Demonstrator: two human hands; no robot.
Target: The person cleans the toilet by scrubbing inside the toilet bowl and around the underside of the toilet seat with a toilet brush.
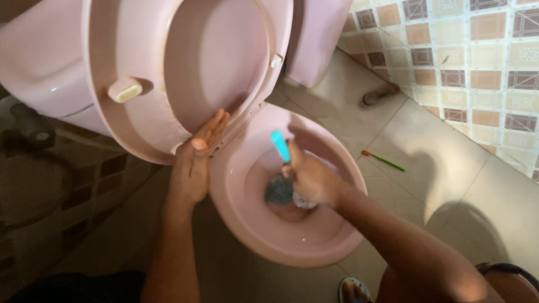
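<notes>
One brush (281, 147) with a turquoise handle stands in the pink toilet bowl (331, 247), the right hand (311, 178) clamped around its handle; its bristle head lies just below that grip, in the water. The left hand (193, 163), fingers together, presses against the raised seat (143, 120). Beyond the bowl, a green stick (383, 160) lies on the floor (449, 185).

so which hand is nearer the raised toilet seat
Left. The left hand rests on the raised seat, propping it up. The right hand is apart from it, over the bowl, gripping a blue-handled brush.
</notes>
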